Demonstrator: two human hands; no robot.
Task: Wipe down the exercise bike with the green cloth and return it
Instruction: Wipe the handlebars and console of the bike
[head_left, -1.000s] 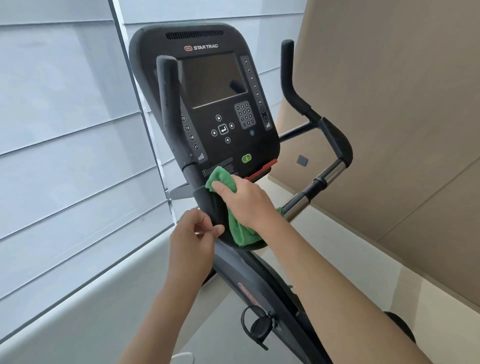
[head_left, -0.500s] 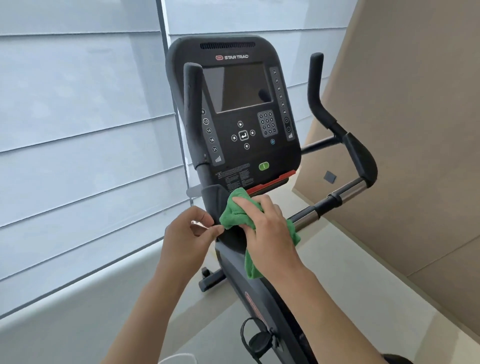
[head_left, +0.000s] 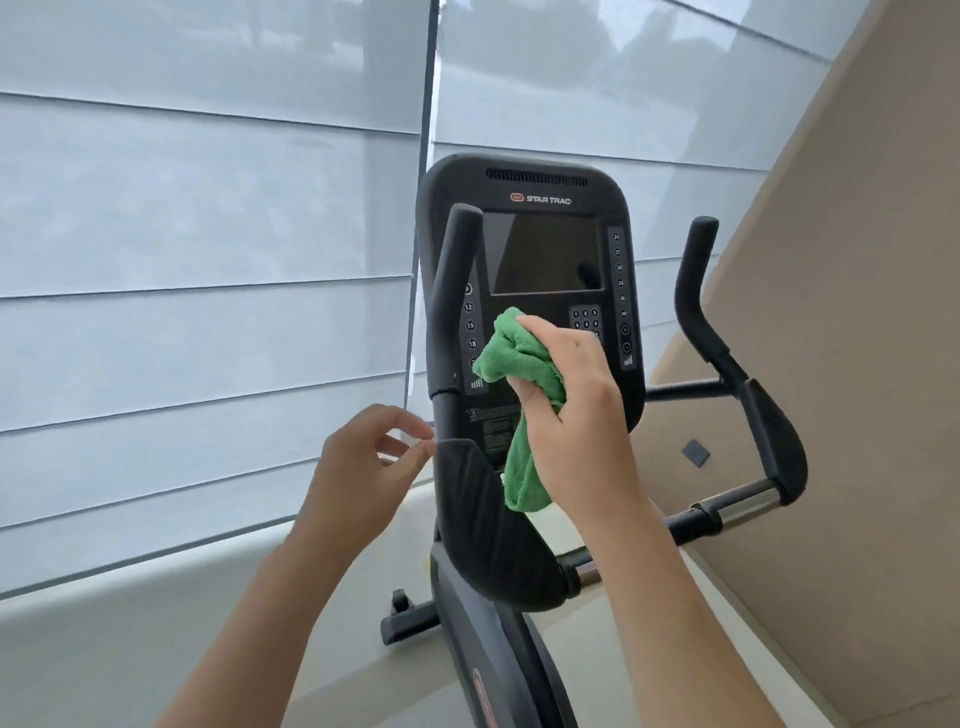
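A black exercise bike (head_left: 483, 530) stands in front of me, its console (head_left: 545, 249) carrying a dark screen and button pads. My right hand (head_left: 576, 410) grips the bunched green cloth (head_left: 519, 358) and presses it against the console's button area just under the screen; the cloth's tail hangs down past my palm. My left hand (head_left: 363, 467) hovers beside the left handlebar post (head_left: 452, 291), fingers loosely curled and apart, holding nothing that I can see.
The right handlebar (head_left: 727, 374) curves up and out, with a chrome grip section (head_left: 743, 504) lower down. White window blinds (head_left: 208, 260) fill the left and back. A tan wall panel (head_left: 857, 312) rises on the right. Pale floor lies below.
My right hand has carried the cloth up from the console's lower edge onto the button area. The view has tilted up and the bike sits further right. My left hand's fingers have spread.
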